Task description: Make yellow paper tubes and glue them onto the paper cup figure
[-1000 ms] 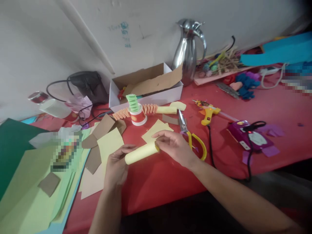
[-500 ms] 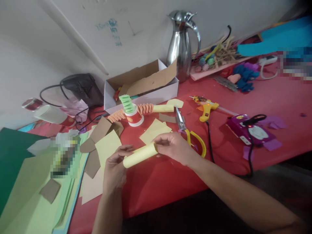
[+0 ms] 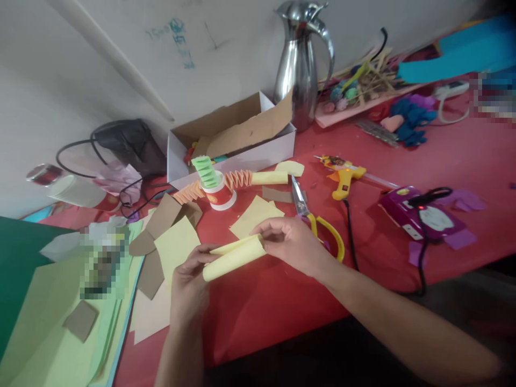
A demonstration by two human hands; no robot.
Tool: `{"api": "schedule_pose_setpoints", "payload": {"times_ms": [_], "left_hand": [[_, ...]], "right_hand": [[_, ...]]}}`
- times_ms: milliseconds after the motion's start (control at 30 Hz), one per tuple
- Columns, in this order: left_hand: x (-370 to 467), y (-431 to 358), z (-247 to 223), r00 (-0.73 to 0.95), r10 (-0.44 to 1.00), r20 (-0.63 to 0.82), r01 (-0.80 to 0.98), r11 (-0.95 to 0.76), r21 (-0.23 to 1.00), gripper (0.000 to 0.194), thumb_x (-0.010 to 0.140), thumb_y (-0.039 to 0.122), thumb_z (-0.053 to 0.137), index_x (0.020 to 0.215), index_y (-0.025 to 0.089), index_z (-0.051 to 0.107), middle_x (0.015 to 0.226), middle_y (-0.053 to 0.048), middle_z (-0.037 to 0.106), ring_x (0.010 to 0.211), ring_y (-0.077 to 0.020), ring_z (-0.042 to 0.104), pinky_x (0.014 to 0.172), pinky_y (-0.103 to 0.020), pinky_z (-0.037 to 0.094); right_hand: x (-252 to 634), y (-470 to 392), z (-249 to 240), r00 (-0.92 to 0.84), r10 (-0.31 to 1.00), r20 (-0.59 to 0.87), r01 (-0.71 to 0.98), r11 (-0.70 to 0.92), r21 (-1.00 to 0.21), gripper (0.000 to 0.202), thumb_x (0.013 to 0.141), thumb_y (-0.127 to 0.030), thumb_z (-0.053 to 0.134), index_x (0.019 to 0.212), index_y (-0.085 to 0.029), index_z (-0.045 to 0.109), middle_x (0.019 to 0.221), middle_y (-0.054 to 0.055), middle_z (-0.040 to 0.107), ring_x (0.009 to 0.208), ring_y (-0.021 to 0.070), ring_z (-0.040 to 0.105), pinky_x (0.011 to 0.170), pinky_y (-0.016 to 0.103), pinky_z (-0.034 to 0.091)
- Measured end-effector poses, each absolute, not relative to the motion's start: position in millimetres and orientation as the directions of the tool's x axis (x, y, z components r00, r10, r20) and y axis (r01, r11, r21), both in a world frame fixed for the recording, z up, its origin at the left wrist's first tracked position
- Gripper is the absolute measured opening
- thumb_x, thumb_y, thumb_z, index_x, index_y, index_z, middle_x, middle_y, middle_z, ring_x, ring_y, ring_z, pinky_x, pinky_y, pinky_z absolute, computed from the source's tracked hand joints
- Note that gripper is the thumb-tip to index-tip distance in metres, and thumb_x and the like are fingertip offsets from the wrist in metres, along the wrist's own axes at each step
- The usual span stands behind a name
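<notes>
Both hands hold a yellow paper roll [image 3: 236, 260] above the red table, tilted up toward the right, with a loose flap of the sheet showing along its upper side. My left hand [image 3: 191, 279] grips the left end, its fingers behind the paper. At the right end, my right hand [image 3: 288, 243] pinches the rim with thumb and fingers. Beyond them stands a red and white paper cup [image 3: 221, 196] with a folded green paper strip [image 3: 206, 173] on top and folded orange strips [image 3: 238, 180] at its sides. A second yellow paper tube [image 3: 270, 178] adjoins the right orange strip.
Yellow-handled scissors [image 3: 328, 231] lie just beyond my right hand. A yellow glue gun [image 3: 344, 180] and a purple power strip [image 3: 419, 212] with cords are to the right. Behind stand an open white box [image 3: 250, 151] and a steel jug [image 3: 296, 70]. Paper sheets [image 3: 36, 301] cover the left.
The yellow paper roll has loosened, and a flap now stands apart along its upper edge. Both hands keep their hold in nearly the same place; the view has shifted slightly.
</notes>
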State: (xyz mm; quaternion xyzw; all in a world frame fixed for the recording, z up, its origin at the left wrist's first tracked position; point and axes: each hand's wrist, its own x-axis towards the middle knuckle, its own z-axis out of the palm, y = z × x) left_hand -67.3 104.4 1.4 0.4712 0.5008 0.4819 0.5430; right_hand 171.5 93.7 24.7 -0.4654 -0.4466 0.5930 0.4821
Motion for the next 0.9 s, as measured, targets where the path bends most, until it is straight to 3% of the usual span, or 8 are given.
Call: {"api": "schedule_pose_setpoints", "payload": {"times_ms": [167, 267, 533, 900], "left_hand": [[-68.3, 107.2, 6.6, 0.095, 0.944, -0.316, -0.135, 0.327, 0.935, 0.017, 0.049, 0.016, 0.088, 0.061, 0.02, 0.077, 0.097, -0.005, 0.069, 0.081, -0.0161, 0.066, 0.066, -0.022, 0.053], [-68.9, 108.1, 9.7, 0.112, 0.922, -0.37, -0.153, 0.384, 0.91, 0.018, 0.047, 0.018, 0.088, 0.059, 0.019, 0.076, 0.097, -0.006, 0.07, 0.08, -0.0163, 0.066, 0.066, -0.022, 0.053], [-71.5, 109.0, 12.9, 0.146, 0.93, -0.338, -0.125, 0.356, 0.926, 0.017, 0.045, 0.021, 0.086, 0.06, 0.02, 0.076, 0.094, -0.008, 0.072, 0.084, -0.0208, 0.066, 0.065, -0.026, 0.053], [-69.7, 108.7, 11.3, 0.082, 0.942, -0.327, -0.141, 0.335, 0.932, 0.021, 0.044, 0.021, 0.089, 0.058, 0.02, 0.074, 0.081, -0.006, 0.075, 0.067, -0.0166, 0.067, 0.059, -0.023, 0.052]], "right_hand": [[173.9, 93.2, 27.0, -0.126, 0.976, -0.177, -0.133, -0.194, -0.972, 0.013, 0.075, -0.019, 0.074, 0.088, -0.021, 0.076, 0.081, 0.002, 0.077, 0.08, 0.0173, 0.072, 0.07, 0.027, 0.056], [174.1, 93.4, 27.7, -0.137, 0.976, -0.169, -0.152, -0.189, -0.97, 0.008, 0.079, -0.025, 0.072, 0.086, -0.022, 0.076, 0.074, 0.0, 0.075, 0.071, 0.0151, 0.069, 0.065, 0.026, 0.054], [174.9, 92.6, 31.8, -0.181, 0.968, -0.172, -0.158, -0.201, -0.967, 0.016, 0.084, -0.02, 0.064, 0.094, -0.023, 0.076, 0.078, 0.0, 0.075, 0.075, 0.0146, 0.069, 0.066, 0.025, 0.054], [173.4, 87.0, 26.0, -0.204, 0.976, -0.07, -0.173, -0.106, -0.979, 0.03, 0.081, -0.016, 0.064, 0.11, -0.023, 0.07, 0.089, 0.001, 0.075, 0.082, 0.0163, 0.071, 0.071, 0.027, 0.055]]}}
